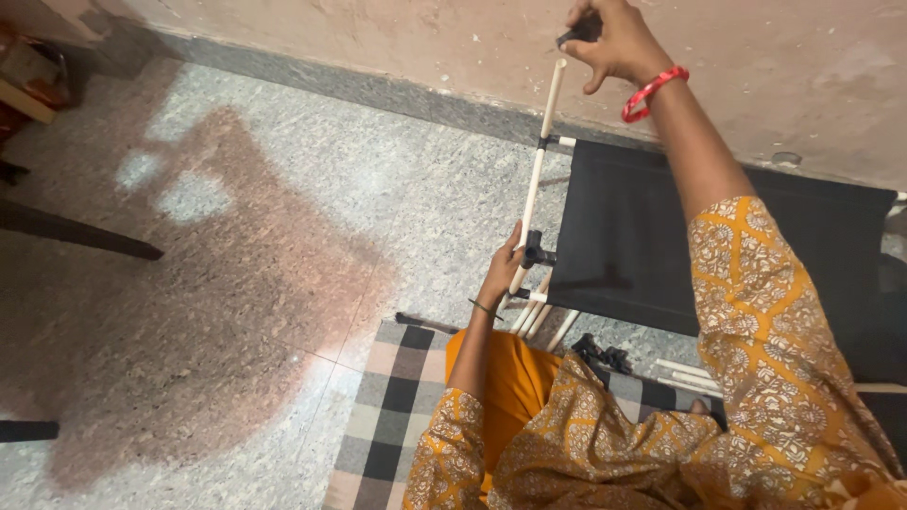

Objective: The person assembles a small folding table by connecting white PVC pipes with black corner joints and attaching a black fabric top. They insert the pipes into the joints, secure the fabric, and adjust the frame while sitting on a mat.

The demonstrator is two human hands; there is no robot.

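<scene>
My left hand (pixel 503 269) grips a long white rod (pixel 540 161) near its lower end, beside a black plastic connector (pixel 537 253). The rod stands tilted, running up toward the wall. My right hand (pixel 612 40), with a red bangle on the wrist, is raised above the rod's top end and pinches a small black piece (pixel 574 36). The rod forms the left edge of a frame with black fabric (pixel 661 236) stretched across it.
Several more white rods (pixel 543 321) and black connectors (pixel 605 357) lie on the floor by my lap. A checked mat (pixel 392 416) is under me. The wall's grey skirting (pixel 378 90) runs behind. Dark furniture legs (pixel 76 234) stand at left.
</scene>
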